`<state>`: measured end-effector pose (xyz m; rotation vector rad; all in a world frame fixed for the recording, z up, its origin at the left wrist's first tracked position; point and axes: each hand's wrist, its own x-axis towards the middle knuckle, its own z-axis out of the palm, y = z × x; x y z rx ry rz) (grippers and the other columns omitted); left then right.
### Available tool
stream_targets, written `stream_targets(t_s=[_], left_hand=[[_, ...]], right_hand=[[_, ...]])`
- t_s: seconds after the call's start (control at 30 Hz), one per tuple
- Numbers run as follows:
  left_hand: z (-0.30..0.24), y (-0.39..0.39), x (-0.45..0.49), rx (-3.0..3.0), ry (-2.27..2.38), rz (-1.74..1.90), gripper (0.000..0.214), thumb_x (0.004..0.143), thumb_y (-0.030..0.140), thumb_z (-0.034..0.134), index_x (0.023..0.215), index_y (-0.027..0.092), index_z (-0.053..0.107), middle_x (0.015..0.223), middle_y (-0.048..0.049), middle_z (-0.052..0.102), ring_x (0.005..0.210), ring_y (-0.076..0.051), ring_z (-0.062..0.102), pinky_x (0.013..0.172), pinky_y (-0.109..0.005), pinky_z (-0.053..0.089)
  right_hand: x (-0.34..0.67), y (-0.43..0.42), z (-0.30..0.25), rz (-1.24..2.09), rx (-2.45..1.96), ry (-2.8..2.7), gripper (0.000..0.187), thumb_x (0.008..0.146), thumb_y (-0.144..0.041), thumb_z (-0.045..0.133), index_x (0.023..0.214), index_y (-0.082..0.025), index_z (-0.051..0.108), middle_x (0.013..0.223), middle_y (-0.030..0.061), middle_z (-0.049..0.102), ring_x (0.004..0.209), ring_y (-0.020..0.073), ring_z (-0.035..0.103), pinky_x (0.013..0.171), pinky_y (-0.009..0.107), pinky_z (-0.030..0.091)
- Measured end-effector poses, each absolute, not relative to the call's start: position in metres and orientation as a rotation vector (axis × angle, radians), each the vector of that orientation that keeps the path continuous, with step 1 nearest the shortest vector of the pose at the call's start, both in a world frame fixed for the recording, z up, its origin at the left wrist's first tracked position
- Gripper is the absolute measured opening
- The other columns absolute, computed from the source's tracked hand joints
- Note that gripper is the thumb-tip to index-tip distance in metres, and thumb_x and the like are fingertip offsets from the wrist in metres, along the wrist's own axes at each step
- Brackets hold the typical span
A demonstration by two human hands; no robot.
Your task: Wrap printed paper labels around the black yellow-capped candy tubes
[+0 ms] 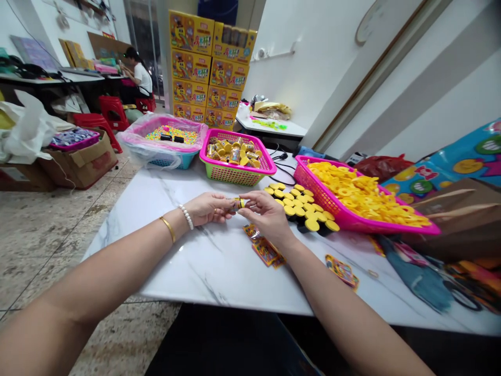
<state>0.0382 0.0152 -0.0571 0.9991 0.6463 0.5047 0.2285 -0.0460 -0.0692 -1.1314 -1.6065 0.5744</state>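
Between my two hands, above the white marbled table point(188, 261), is a small cylindrical container point(237, 204) with a printed wrapper and yellow at its end. My left hand point(211, 209) grips its left end, and my right hand point(268, 214) pinches the right end. Fingers cover much of it. Flat printed wrappers point(266, 251) lie under and beside my right wrist. Just right of that hand, several black containers with yellow lids point(299, 203) stand in a cluster. A pink basket point(270, 166) behind my hands holds finished-looking yellow-capped containers point(235, 155).
At right, a pink basket point(313, 185) is heaped with yellow plastic pieces point(352, 190). A plastic-lined basket point(135, 133) at back left holds colourful beads point(178, 134). More wrappers point(342, 271) and blue cloth point(415, 277) lie right. Yellow boxes point(191, 65) are stacked behind; a person point(139, 78) sits far left.
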Motion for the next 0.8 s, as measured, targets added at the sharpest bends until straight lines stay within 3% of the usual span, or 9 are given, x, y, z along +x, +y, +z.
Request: stream_targets(t_s=[0.13, 0.3, 0.43, 0.57, 0.67, 0.8], left_hand=[[-0.055, 0.009, 0.043, 1.144, 0.644, 0.666, 0.028, 0.067, 0.027, 0.085, 0.082, 0.008, 0.072, 0.071, -0.0063, 0.067, 0.060, -0.009, 0.059, 0.056, -0.020, 0.045], [-0.044, -0.001, 0.046, 1.431, 0.661, 0.794, 0.021, 0.070, 0.021, 0.081, 0.085, 0.010, 0.072, 0.065, -0.0031, 0.067, 0.057, -0.009, 0.058, 0.057, -0.021, 0.045], [-0.043, 0.000, 0.046, 1.408, 0.656, 0.744, 0.032, 0.073, 0.040, 0.079, 0.079, 0.011, 0.067, 0.062, -0.0041, 0.065, 0.054, -0.011, 0.059, 0.054, -0.021, 0.045], [-0.050, 0.004, 0.043, 1.251, 0.666, 0.625, 0.049, 0.066, 0.057, 0.079, 0.078, 0.013, 0.062, 0.061, -0.0036, 0.062, 0.048, -0.010, 0.056, 0.046, -0.020, 0.039], [-0.051, 0.004, 0.042, 1.265, 0.657, 0.627, 0.047, 0.063, 0.050, 0.083, 0.082, 0.012, 0.063, 0.059, -0.0007, 0.059, 0.047, -0.008, 0.051, 0.044, -0.019, 0.033], [-0.044, 0.001, 0.042, 1.420, 0.568, 0.773, 0.035, 0.067, 0.034, 0.083, 0.089, 0.013, 0.066, 0.061, 0.0025, 0.057, 0.053, -0.006, 0.048, 0.049, -0.019, 0.034]], right_hand=[[0.227, -0.047, -0.069, 0.659, -1.152, -1.492, 0.033, 0.069, -0.033, 0.081, 0.100, -0.022, 0.074, 0.090, 0.0037, 0.069, 0.079, 0.0173, 0.066, 0.074, 0.035, 0.058], [0.214, -0.055, -0.063, 0.913, -1.158, -1.267, 0.034, 0.063, -0.037, 0.085, 0.090, -0.020, 0.076, 0.080, 0.0033, 0.075, 0.067, 0.0169, 0.068, 0.071, 0.037, 0.060], [0.212, -0.056, -0.063, 0.997, -1.148, -1.240, 0.033, 0.068, -0.042, 0.081, 0.090, -0.019, 0.075, 0.075, 0.0026, 0.073, 0.065, 0.0170, 0.068, 0.069, 0.038, 0.061], [0.219, -0.051, -0.070, 0.675, -1.097, -1.458, 0.032, 0.069, -0.035, 0.081, 0.099, -0.023, 0.074, 0.091, 0.0032, 0.071, 0.076, 0.0164, 0.067, 0.073, 0.035, 0.061], [0.222, -0.051, -0.073, 0.529, -1.060, -1.553, 0.028, 0.067, -0.033, 0.083, 0.092, -0.025, 0.074, 0.100, 0.0038, 0.067, 0.079, 0.0162, 0.066, 0.075, 0.036, 0.061], [0.215, -0.054, -0.072, 0.762, -1.109, -1.342, 0.029, 0.069, -0.043, 0.081, 0.085, -0.020, 0.071, 0.079, 0.0030, 0.070, 0.066, 0.0164, 0.067, 0.067, 0.036, 0.062]])
